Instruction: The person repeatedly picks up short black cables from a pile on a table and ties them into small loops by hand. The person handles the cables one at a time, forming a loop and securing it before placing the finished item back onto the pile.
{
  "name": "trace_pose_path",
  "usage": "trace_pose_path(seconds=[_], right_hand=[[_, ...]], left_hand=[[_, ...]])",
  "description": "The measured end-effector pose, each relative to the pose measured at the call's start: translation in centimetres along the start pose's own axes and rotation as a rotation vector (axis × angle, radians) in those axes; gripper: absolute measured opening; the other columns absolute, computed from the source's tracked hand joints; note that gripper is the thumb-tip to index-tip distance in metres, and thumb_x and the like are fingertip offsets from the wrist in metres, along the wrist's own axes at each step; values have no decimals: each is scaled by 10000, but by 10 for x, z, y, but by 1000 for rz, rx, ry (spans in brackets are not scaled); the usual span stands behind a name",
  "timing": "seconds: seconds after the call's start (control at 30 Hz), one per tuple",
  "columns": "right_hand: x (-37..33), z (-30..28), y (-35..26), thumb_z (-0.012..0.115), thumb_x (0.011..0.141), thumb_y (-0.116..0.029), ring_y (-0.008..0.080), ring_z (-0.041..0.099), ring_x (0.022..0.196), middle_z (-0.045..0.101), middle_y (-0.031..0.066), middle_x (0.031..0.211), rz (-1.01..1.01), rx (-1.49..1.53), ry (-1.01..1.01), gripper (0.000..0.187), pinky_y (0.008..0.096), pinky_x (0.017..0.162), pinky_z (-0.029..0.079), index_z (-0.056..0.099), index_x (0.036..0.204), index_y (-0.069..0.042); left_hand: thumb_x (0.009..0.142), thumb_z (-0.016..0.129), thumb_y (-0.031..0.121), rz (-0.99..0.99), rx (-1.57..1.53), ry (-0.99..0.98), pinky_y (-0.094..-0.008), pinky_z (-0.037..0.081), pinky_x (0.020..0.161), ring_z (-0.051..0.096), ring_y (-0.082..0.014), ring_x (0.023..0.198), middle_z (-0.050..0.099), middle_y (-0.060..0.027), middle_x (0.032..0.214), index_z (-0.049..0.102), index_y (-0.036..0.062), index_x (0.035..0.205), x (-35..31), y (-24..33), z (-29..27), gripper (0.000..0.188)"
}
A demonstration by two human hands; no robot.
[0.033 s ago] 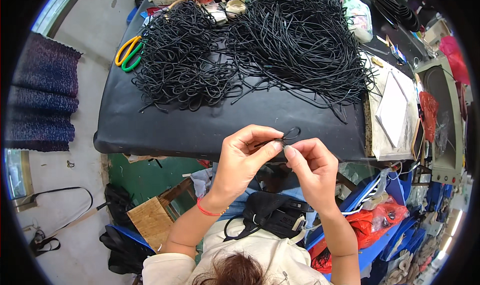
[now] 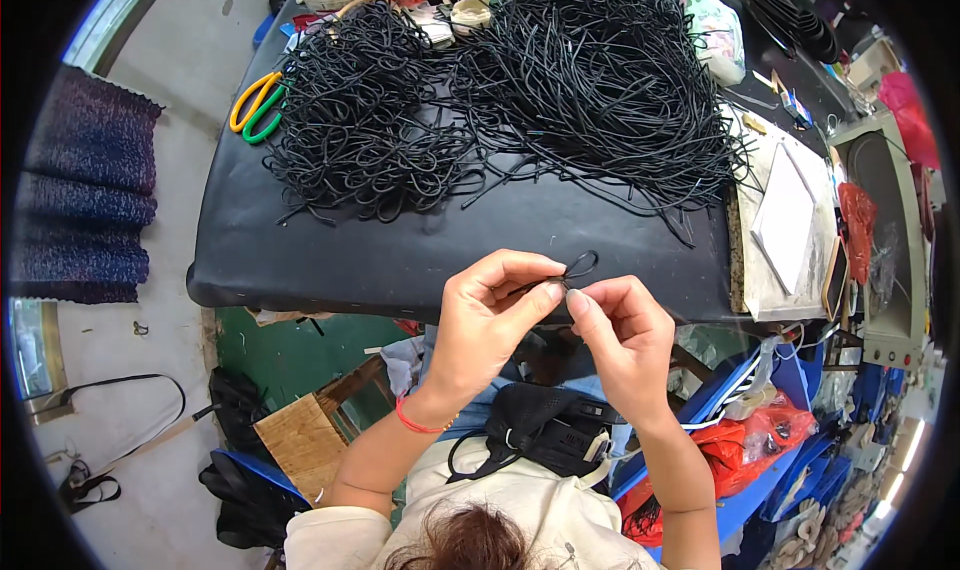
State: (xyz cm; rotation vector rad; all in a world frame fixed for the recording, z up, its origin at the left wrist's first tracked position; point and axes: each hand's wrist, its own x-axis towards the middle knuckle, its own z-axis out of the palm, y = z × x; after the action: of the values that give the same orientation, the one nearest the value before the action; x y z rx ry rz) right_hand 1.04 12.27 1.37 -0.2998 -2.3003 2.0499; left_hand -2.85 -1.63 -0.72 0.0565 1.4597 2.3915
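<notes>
Both hands were raised together just in front of the near edge of the desk (image 2: 400,255), working a single short black cord (image 2: 581,264). The left hand (image 2: 488,322) had its thumb and forefinger closed tight on the cord, the other fingers curled loosely behind. The right hand (image 2: 622,336) met it from the other side, thumb and forefinger pinched shut on the same cord, so the two sets of fingertips were almost touching. Above the pinch the cord stood up in a small closed loop with its ends crossing, which read as a knot or bow already formed but not drawn tight; how the ends ran below the fingertips could not be made out. A thin red band (image 2: 414,421) circled the left wrist. Farther back on the desk lay two large heaps of similar black cords, a curlier one on the left (image 2: 360,145) and a bigger, straighter-stranded one on the right (image 2: 600,90), the two touching in the middle. Yellow-and-green scissors (image 2: 254,105) lay at the left heap's edge, and a black bag (image 2: 545,425) rested in the person's lap.
</notes>
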Motion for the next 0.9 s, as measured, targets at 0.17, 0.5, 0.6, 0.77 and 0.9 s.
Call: trace_pose_path(seconds=[0.17, 0.5, 0.6, 0.77, 0.9], right_hand=[[3, 7, -1, 625, 820, -57, 11, 504, 562, 589, -3, 633, -63, -102, 49, 90, 163, 478, 395, 578, 803, 18], [19, -6, -9, 705, 754, -178, 68, 489, 700, 544, 47, 820, -79, -349, 39, 286, 202, 579, 389, 586, 967, -29], [25, -13, 9, 695, 754, -166, 79, 500, 720, 549, 58, 817, -409, -439, -141, 322, 208, 612, 399, 577, 1021, -31], [22, -4, -2, 600, 865, -147, 35, 501, 699, 557, -24, 768, 125, 322, -22, 129, 179, 646, 418, 554, 870, -27], [19, -3, -2, 611, 854, -153, 28, 452, 662, 544, -35, 764, 192, 386, -23, 111, 173, 593, 344, 552, 846, -59]], left_hand=[[803, 586, -67, 108, 198, 60, -243, 509, 765, 595, -110, 857, 620, -80, 918, 600, -30, 956, -1, -5, 2, 158], [791, 612, -36, 84, 256, -17, -235, 481, 758, 599, -106, 830, 636, -90, 898, 473, 1, 1135, -4, 0, -1, 374], [797, 608, -37, -49, 117, -83, -239, 475, 777, 584, -105, 867, 621, -89, 939, 425, 17, 1174, -5, 2, -3, 423], [810, 623, 13, -149, 116, -190, -223, 442, 798, 552, -78, 914, 598, -96, 1035, 418, 13, 1190, -9, 7, -4, 432], [797, 663, 57, -239, 52, -173, -221, 453, 793, 567, -79, 890, 620, -72, 983, 571, -14, 1050, -8, 9, 2, 278]])
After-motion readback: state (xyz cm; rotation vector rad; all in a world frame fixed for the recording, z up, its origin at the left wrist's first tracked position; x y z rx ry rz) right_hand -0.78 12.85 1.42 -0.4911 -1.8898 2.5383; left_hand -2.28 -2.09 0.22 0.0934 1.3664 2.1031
